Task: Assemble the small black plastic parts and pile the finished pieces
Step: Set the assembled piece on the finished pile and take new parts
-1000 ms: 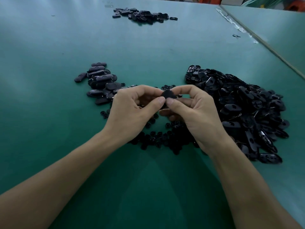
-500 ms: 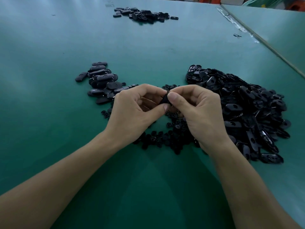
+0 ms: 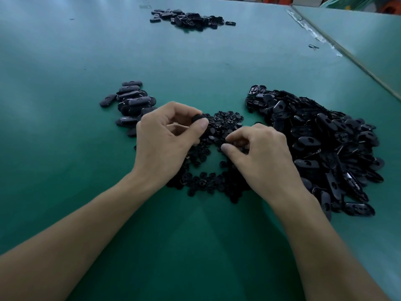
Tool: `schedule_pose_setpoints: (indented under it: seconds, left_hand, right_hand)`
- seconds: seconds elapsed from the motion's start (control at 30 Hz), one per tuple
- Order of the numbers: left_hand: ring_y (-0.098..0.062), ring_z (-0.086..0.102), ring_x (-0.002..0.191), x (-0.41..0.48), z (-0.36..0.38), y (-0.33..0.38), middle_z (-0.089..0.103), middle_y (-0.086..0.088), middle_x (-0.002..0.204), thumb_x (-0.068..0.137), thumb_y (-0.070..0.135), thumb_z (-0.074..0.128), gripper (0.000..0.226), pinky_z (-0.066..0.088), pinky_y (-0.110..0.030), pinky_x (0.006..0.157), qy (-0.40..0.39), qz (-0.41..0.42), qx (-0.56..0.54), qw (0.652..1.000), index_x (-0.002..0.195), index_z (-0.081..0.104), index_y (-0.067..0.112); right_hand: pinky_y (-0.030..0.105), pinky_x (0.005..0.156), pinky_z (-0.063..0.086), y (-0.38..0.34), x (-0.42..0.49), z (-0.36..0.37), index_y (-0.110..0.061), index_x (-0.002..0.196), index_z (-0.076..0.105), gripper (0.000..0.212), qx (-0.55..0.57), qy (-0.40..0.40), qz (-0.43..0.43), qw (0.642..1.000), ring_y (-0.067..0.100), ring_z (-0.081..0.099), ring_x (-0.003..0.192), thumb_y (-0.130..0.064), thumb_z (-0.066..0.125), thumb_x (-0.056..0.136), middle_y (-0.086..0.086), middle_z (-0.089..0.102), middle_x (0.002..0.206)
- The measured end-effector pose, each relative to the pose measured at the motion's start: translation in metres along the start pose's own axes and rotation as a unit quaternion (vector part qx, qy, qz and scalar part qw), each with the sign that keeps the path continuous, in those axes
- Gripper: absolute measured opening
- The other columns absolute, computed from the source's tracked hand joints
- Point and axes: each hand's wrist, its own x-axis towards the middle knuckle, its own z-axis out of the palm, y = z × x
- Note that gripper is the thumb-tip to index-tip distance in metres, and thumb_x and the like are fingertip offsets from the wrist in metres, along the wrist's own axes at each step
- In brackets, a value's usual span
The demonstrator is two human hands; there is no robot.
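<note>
Your left hand (image 3: 167,137) is closed in a pinch. Its thumb and forefinger curl round one black piece (image 3: 197,118), held at the far left edge of the heap of small round parts (image 3: 225,123). Your right hand (image 3: 262,155) sits low on the right side of that heap with its fingers curled down among the parts. The thumb and forefinger tips are close together, but I cannot tell whether they have a part between them. The heap lies on the green worktop (image 3: 65,61), between and under your two hands, loosely ring-shaped with a bare patch in its middle. Left of the heap, partly behind your left hand, is a small pile of closed oval pieces (image 3: 130,98). Right of the heap, nearly touching it, spreads a much larger pile of open oval shells (image 3: 325,137). Far beyond the heap lies another small pile of black parts (image 3: 188,18).
</note>
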Motion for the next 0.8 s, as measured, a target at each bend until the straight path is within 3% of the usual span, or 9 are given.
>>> schedule_pose_setpoints:
  seconds: [0.17, 0.3, 0.53, 0.7, 0.8]
  left_hand:
    - [-0.009, 0.067, 0.066, -0.0005, 0.0002, -0.0026, 0.073, 0.007, 0.076, 0.08, 0.023, 0.083, 0.018, 0.054, -0.024, 0.066, 0.003, 0.011, 0.023, 1.0, 0.09, 0.072, 0.034]
    - [-0.019, 0.072, 0.068, -0.0026, 0.0016, -0.0027, 0.075, 0.001, 0.078, 0.084, 0.014, 0.08, 0.018, 0.06, -0.032, 0.068, -0.007, 0.002, -0.027, 1.0, 0.094, 0.073, 0.028]
    - [-0.02, 0.075, 0.068, -0.0056, 0.0042, -0.0028, 0.076, 0.0, 0.076, 0.085, 0.007, 0.079, 0.015, 0.059, -0.025, 0.066, -0.003, -0.004, -0.064, 0.998, 0.088, 0.071, 0.019]
    - [-0.016, 0.075, 0.07, -0.0057, 0.0029, -0.0031, 0.077, 0.004, 0.077, 0.088, 0.009, 0.077, 0.015, 0.059, -0.024, 0.066, -0.019, -0.007, -0.059, 0.998, 0.096, 0.074, 0.022]
    - [-0.017, 0.076, 0.071, -0.0042, 0.0022, -0.0033, 0.077, 0.002, 0.079, 0.088, 0.007, 0.075, 0.014, 0.059, -0.023, 0.066, -0.018, -0.02, -0.07, 0.997, 0.094, 0.075, 0.019]
  right_hand:
    - [0.037, 0.092, 0.049, -0.0068, -0.0027, 0.0021, -0.022, 0.108, 0.074, 0.022, -0.033, -0.031, 0.012, 0.999, 0.02, 0.058, 0.1, -0.036, 0.07, 0.091, 0.0, 0.062, 0.1]
    - [0.039, 0.089, 0.052, -0.0083, -0.002, 0.0027, -0.022, 0.104, 0.077, 0.014, -0.014, -0.024, 0.018, 0.999, 0.019, 0.062, 0.095, -0.027, 0.07, 0.093, 0.0, 0.067, 0.1]
    - [0.041, 0.083, 0.053, -0.0052, -0.0012, 0.0061, -0.023, 0.098, 0.078, 0.009, 0.061, 0.028, 0.003, 0.998, 0.017, 0.062, 0.093, -0.026, 0.072, 0.092, -0.004, 0.068, 0.094]
    - [0.028, 0.063, 0.049, -0.0089, -0.0007, 0.0043, -0.021, 0.089, 0.071, 0.006, 0.16, 0.061, -0.013, 0.985, 0.011, 0.062, 0.066, -0.023, 0.069, 0.095, -0.01, 0.067, 0.069]
    - [0.017, 0.063, 0.05, -0.0112, -0.0002, 0.0044, -0.023, 0.089, 0.073, 0.006, 0.209, 0.071, -0.009, 0.975, 0.006, 0.065, 0.068, -0.018, 0.073, 0.091, -0.012, 0.069, 0.07]
